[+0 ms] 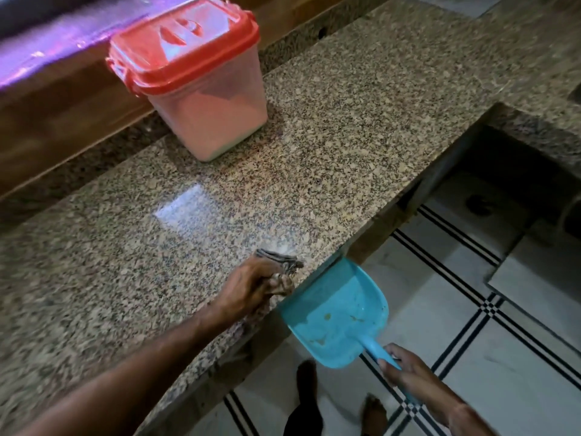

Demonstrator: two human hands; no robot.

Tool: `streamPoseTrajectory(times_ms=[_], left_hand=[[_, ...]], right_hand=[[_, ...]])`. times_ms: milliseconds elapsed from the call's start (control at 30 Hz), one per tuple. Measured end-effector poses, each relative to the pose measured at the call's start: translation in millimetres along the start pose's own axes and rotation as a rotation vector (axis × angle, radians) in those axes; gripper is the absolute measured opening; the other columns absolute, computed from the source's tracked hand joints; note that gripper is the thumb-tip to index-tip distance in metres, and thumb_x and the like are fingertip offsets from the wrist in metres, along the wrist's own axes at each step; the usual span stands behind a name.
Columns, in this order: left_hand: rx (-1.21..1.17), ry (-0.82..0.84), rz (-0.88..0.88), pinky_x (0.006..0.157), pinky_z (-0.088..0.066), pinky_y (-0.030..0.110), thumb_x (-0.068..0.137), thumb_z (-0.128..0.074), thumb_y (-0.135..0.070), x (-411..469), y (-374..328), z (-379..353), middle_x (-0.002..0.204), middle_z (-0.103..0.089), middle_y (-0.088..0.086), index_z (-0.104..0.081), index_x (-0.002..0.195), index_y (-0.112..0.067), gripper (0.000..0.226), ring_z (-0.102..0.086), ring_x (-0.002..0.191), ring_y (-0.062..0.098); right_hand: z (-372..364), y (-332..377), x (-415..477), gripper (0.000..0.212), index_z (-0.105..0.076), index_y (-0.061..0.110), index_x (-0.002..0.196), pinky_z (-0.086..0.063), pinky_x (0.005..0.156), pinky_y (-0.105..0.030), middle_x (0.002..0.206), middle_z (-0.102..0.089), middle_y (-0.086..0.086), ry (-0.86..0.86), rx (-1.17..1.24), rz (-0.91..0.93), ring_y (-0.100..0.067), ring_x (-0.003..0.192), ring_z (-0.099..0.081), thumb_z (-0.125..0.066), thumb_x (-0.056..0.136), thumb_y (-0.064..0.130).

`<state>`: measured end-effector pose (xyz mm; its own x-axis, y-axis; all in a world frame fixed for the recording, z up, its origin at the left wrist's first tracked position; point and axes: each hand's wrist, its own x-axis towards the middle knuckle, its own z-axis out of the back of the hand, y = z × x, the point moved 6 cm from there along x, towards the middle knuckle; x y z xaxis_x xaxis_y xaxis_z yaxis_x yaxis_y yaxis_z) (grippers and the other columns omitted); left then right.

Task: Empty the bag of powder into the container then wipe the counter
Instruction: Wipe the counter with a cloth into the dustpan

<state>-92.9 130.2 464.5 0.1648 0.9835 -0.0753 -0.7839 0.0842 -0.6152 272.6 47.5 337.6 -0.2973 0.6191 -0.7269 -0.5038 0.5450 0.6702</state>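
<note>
A clear plastic container [207,102] with a shut red lid [185,42] stands at the back of the speckled granite counter [345,127], with powder filling its lower part. My left hand [251,287] grips a crumpled grey cloth [279,262] pressed on the counter right at its front edge. A faint white dusting of powder lies just beyond the cloth. My right hand [405,369] holds the handle of a blue dustpan [339,316], whose mouth sits against and just under the counter edge beside the cloth. No powder bag is visible.
A wooden ledge [63,127] runs behind the counter at the left. To the right the counter steps around a dark recess [503,184]. Below lies white tiled floor with black stripes [471,309]; my feet [308,382] stand near the counter.
</note>
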Motion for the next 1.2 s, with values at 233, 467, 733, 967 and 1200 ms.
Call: streamPoseTrajectory(times_ms=[233, 467, 733, 967, 1200], left_hand=[[-0.460, -0.379, 0.418, 0.053, -0.044, 0.007, 0.103, -0.057, -0.010, -8, -1, 40, 0.070, -0.061, -0.008, -0.066, 0.079, -0.018, 0.027, -0.059, 0.058, -0.008], [-0.163, -0.745, 0.833, 0.084, -0.049, 0.029, 0.097, -0.067, -0.026, -108, 53, 66, 0.111, -0.076, 0.007, -0.077, 0.115, -0.016, 0.023, -0.069, 0.105, 0.025], [0.032, -0.722, 0.976, 0.062, -0.041, 0.024, 0.099, -0.065, -0.028, -113, -2, 15, 0.100, -0.078, 0.001, -0.077, 0.114, -0.025, 0.020, -0.060, 0.077, 0.012], [-0.056, -0.658, 0.893, 0.058, -0.050, 0.024, 0.099, -0.064, -0.030, -23, -33, -15, 0.093, -0.075, -0.002, -0.076, 0.109, -0.024, 0.016, -0.063, 0.076, 0.012], [-0.107, -0.716, 0.878, 0.061, -0.058, 0.034, 0.100, -0.064, -0.028, -47, 9, 48, 0.099, -0.072, -0.005, -0.072, 0.117, -0.019, 0.021, -0.067, 0.075, 0.015]], right_hand=[[16, 15, -3, 0.025, -0.056, 0.002, 0.103, -0.036, 0.069, -0.028, 0.077, -0.050, 0.004, 0.077, -0.037, 0.098, -0.008, 0.070, -0.047, -0.062, 0.102, 0.027], [25, 20, -5, 0.016, -0.063, 0.018, 0.102, -0.038, 0.069, -0.028, 0.077, -0.056, 0.009, 0.163, -0.103, 0.124, -0.008, 0.072, -0.051, -0.062, 0.102, 0.034], [22, -6, 1, 0.026, -0.064, 0.016, 0.103, -0.043, 0.072, -0.025, 0.080, -0.054, 0.006, 0.217, -0.127, 0.099, -0.008, 0.072, -0.052, -0.066, 0.098, 0.042], [1, -16, -3, 0.028, -0.061, 0.007, 0.106, -0.042, 0.071, -0.026, 0.077, -0.054, 0.005, 0.260, -0.144, 0.079, -0.008, 0.071, -0.051, -0.065, 0.100, 0.034], [11, -5, -10, 0.031, -0.056, 0.002, 0.107, -0.037, 0.066, -0.023, 0.080, -0.049, 0.001, 0.244, -0.119, 0.076, -0.007, 0.069, -0.045, -0.062, 0.102, 0.032]])
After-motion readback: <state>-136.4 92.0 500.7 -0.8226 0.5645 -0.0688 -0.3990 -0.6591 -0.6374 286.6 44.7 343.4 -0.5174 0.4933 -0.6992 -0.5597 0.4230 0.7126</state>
